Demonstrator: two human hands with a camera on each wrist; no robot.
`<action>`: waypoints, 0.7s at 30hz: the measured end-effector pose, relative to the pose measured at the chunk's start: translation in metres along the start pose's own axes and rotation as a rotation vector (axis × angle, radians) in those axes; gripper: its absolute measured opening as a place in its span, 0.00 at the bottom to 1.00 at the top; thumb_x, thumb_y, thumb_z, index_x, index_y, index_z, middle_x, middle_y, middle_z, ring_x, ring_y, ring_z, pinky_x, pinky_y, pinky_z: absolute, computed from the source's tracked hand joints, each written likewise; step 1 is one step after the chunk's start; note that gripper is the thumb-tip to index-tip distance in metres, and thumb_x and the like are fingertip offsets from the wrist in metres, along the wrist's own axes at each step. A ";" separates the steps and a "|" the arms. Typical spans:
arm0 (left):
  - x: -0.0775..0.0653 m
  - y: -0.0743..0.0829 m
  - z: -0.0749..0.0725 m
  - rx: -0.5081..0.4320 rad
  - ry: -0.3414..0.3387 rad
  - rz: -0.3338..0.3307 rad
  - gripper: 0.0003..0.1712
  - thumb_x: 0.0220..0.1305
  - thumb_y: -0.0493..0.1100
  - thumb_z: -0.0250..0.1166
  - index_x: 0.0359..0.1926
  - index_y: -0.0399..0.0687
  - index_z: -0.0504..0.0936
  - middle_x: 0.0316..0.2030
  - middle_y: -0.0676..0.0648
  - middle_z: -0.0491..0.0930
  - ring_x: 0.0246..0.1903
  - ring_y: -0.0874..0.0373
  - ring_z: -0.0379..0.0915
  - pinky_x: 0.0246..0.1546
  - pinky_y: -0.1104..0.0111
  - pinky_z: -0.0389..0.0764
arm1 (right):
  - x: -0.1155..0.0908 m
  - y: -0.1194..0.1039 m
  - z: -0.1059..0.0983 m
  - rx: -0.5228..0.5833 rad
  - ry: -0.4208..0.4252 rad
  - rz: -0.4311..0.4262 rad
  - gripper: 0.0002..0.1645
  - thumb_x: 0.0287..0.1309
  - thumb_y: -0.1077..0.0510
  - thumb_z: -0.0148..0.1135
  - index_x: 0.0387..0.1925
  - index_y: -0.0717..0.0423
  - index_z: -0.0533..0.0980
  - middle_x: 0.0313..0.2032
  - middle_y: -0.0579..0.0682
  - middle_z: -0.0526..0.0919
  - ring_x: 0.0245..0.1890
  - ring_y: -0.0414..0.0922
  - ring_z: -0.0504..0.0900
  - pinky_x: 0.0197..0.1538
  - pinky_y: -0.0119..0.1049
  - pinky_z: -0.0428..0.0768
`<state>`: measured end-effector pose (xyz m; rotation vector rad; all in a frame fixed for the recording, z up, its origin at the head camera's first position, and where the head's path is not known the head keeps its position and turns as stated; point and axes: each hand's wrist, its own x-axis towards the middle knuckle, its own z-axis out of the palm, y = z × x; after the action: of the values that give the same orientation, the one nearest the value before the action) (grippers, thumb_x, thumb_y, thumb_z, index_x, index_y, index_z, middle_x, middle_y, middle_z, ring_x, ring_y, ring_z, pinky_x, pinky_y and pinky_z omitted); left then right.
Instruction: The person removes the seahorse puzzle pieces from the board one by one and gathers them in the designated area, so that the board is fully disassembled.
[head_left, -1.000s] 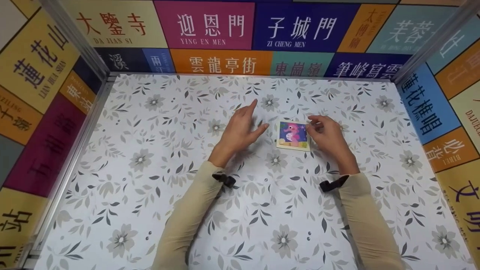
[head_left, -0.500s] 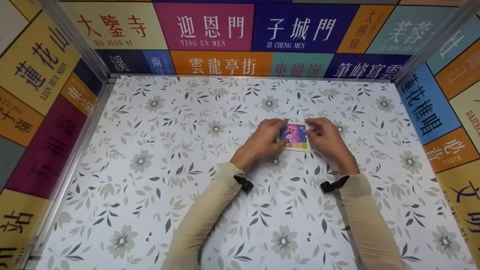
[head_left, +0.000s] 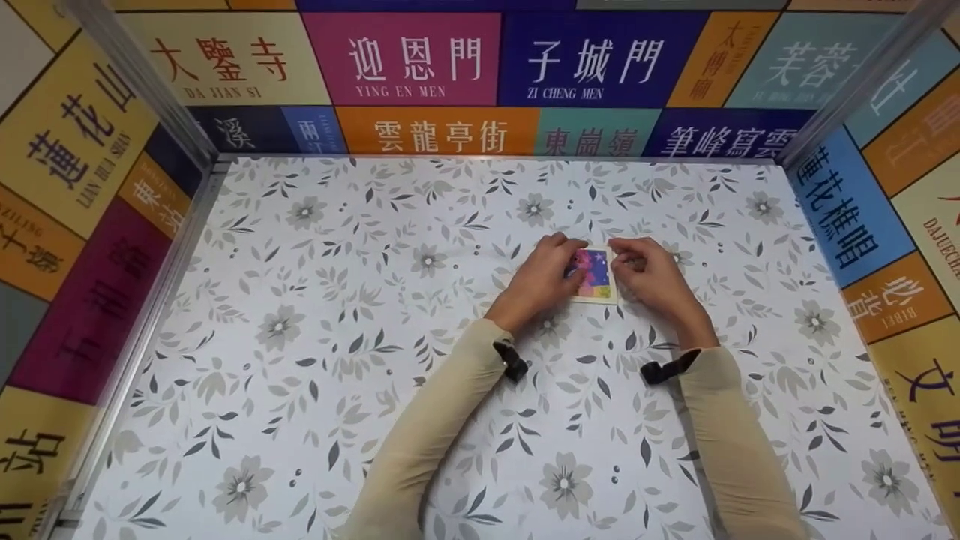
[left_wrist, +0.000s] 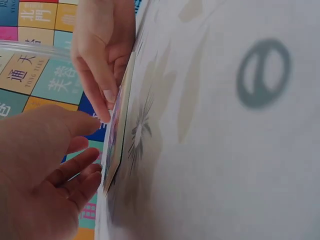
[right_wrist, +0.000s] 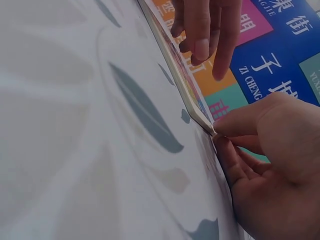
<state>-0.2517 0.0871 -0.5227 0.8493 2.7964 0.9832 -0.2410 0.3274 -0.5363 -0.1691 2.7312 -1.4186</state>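
Picture card (head_left: 598,274), right fingers (right_wrist: 237,121) pinching its edge; left fingers (left_wrist: 75,167) parted, over its left side

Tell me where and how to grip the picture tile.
The picture tile is probably best pinched by its right edge, from the right: it is thin, the right hand pinches it there, and the left hand crowds its left side.

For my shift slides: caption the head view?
On a floral tabletop, right hand pinches a picture tile by its edge, left hand over its left side.
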 end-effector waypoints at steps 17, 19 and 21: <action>0.014 0.001 0.009 0.008 0.022 0.016 0.27 0.75 0.51 0.71 0.67 0.42 0.83 0.56 0.42 0.83 0.53 0.51 0.81 0.62 0.61 0.81 | 0.000 0.000 0.000 0.035 0.023 -0.015 0.26 0.71 0.66 0.63 0.69 0.63 0.80 0.57 0.65 0.82 0.53 0.47 0.83 0.53 0.13 0.76; 0.016 0.002 0.009 0.008 0.024 0.007 0.25 0.75 0.50 0.70 0.66 0.42 0.84 0.54 0.43 0.83 0.52 0.52 0.81 0.60 0.62 0.81 | 0.001 0.001 0.001 0.028 0.025 -0.020 0.26 0.71 0.67 0.62 0.68 0.62 0.80 0.56 0.64 0.82 0.53 0.46 0.82 0.53 0.13 0.76; 0.018 0.002 0.009 0.006 0.033 0.006 0.23 0.75 0.48 0.69 0.63 0.41 0.86 0.51 0.43 0.84 0.48 0.52 0.81 0.55 0.63 0.82 | 0.001 0.002 0.001 0.023 0.026 -0.017 0.26 0.71 0.67 0.62 0.68 0.60 0.80 0.56 0.63 0.82 0.52 0.44 0.82 0.54 0.14 0.76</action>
<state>-0.2633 0.1030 -0.5266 0.8502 2.8266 0.9995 -0.2420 0.3270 -0.5384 -0.1741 2.7393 -1.4663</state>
